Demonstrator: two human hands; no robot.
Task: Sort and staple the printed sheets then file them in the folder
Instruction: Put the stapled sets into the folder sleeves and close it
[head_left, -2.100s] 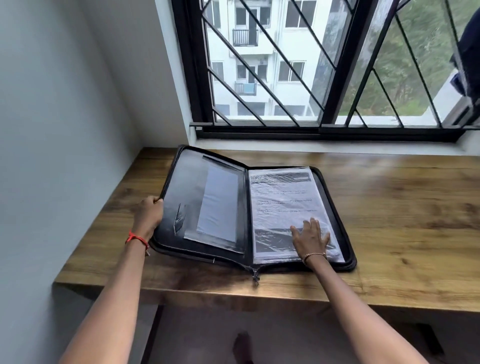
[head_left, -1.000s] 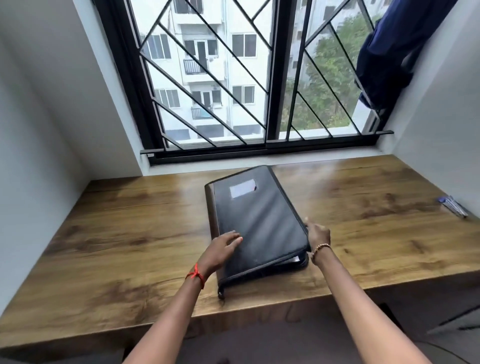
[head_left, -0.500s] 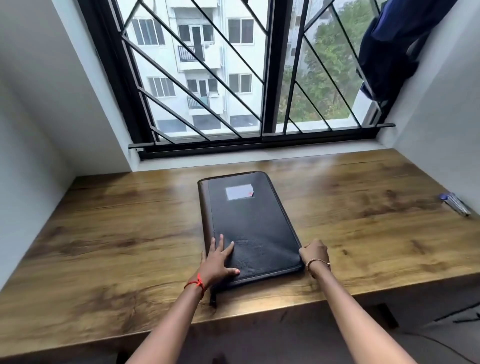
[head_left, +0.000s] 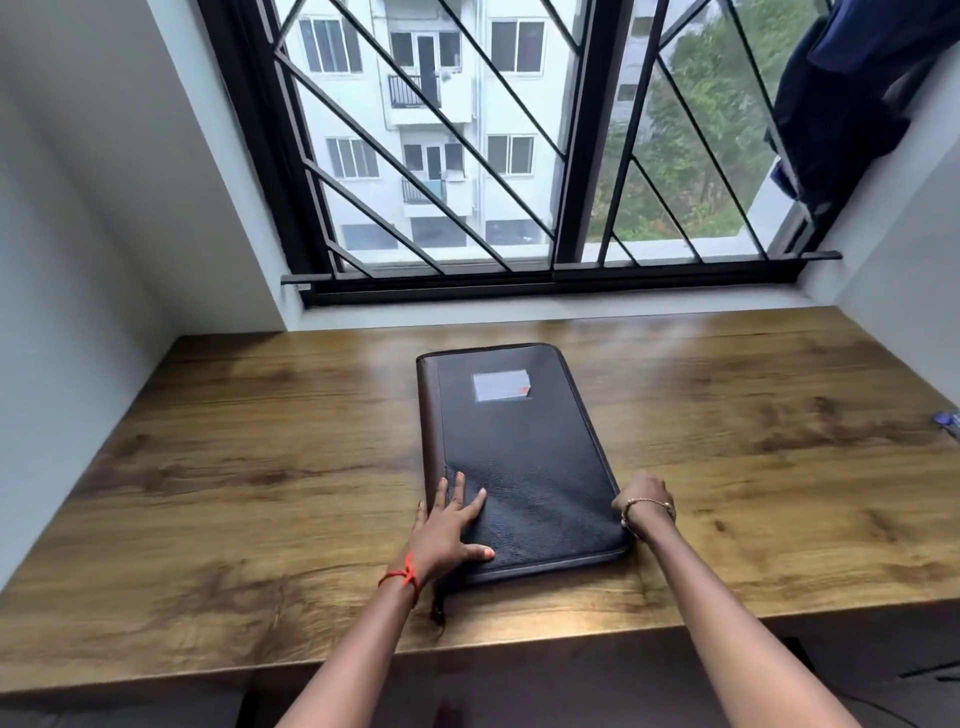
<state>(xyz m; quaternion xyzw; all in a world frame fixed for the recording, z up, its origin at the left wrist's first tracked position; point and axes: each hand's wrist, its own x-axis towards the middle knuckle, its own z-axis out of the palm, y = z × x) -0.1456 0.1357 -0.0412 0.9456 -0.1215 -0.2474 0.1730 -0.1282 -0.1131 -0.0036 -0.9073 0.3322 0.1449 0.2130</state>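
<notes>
Head view: folder (head_left: 519, 457) is being pinned by the flat, spread left hand (head_left: 447, 530); right hand (head_left: 644, 499) grip unseen; sheets risk being snagged by the zipper (head_left: 438, 610).

A single wide-angle camera, worn on the person's head, looks forward and down from above the near edge of the desk (head_left: 260, 441). The folder (head_left: 519, 457) sits mid-frame, close below. Beyond the folder, the window (head_left: 467, 156) fills the top. The left arm (head_left: 353, 649) and right arm (head_left: 727, 623) enter from the bottom edge.
</notes>
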